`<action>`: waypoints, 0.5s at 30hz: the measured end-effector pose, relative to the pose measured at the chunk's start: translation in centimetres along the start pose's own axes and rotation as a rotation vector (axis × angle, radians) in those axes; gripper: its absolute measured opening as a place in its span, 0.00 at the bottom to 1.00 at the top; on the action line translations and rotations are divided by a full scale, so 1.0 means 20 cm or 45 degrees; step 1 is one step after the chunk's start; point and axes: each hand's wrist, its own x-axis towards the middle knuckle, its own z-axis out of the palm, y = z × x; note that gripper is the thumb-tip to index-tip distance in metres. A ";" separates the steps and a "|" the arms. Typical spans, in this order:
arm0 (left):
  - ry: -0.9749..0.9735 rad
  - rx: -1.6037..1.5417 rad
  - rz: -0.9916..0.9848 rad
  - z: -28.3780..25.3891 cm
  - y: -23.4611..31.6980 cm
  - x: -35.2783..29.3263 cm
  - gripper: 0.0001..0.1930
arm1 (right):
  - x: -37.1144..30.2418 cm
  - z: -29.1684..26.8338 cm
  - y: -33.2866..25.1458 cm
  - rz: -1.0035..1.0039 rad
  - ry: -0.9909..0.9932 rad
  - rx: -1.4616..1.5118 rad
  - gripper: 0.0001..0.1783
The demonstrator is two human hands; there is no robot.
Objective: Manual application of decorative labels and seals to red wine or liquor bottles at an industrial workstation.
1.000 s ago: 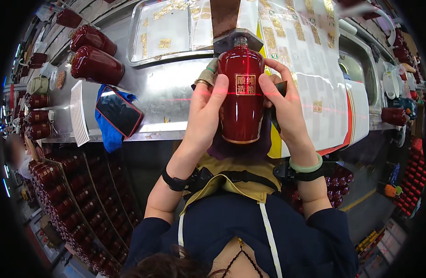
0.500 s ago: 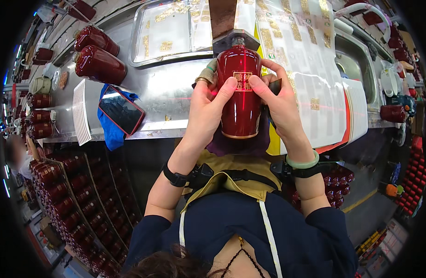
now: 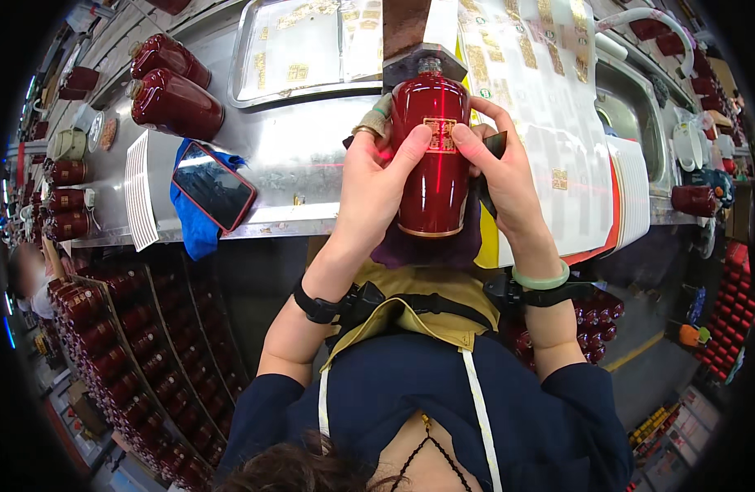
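Between both hands lies a dark red glossy bottle (image 3: 431, 193), its clear neck pointing away from me and a gold square label (image 3: 440, 136) facing up. My left hand (image 3: 380, 164) grips its left side, thumb beside the label, with a cloth finger cover on a finger. My right hand (image 3: 502, 160) holds the right side, its thumb at the label's right edge. A dark flat piece (image 3: 495, 146) sticks out by the right fingers; how it is held is hidden. Red light lines cross the bottle. Under it shows a purple cloth (image 3: 410, 248).
Left on the metal bench are two red bottles (image 3: 177, 107), a phone (image 3: 215, 189) on a blue cloth (image 3: 198, 238) and a striped paper strip (image 3: 139, 193). A metal tray (image 3: 312, 98) holds gold label sheets; more label sheets (image 3: 549, 123) lie right, before a sink (image 3: 623, 115). Racked bottles stand below left.
The bottle and both hands have shifted slightly right and away from me. My left thumb has moved up along the label's left side; the grip stays.
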 end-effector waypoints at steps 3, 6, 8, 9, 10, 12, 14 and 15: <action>0.026 -0.047 -0.021 0.01 0.01 0.00 0.31 | 0.00 0.01 0.01 -0.002 0.002 -0.003 0.35; 0.029 -0.070 -0.022 0.00 0.01 0.00 0.31 | 0.00 0.01 0.01 0.015 0.009 0.013 0.35; 0.027 -0.079 -0.021 0.00 0.00 0.00 0.31 | 0.00 0.00 0.01 0.034 0.001 0.033 0.35; 0.025 -0.078 -0.019 -0.01 0.00 0.00 0.30 | 0.00 0.00 0.01 0.044 -0.012 0.043 0.35; 0.032 -0.072 -0.032 -0.01 0.00 0.00 0.30 | 0.00 0.00 0.01 0.052 -0.002 0.062 0.35; 0.037 -0.022 -0.006 -0.01 -0.01 0.00 0.29 | 0.00 0.00 0.01 0.043 -0.024 0.030 0.35; 0.046 -0.027 -0.001 -0.01 -0.01 0.00 0.29 | 0.00 0.00 0.01 0.028 -0.016 -0.005 0.36; 0.035 -0.021 -0.011 -0.01 -0.01 0.00 0.28 | 0.00 -0.01 0.00 0.020 -0.009 -0.027 0.36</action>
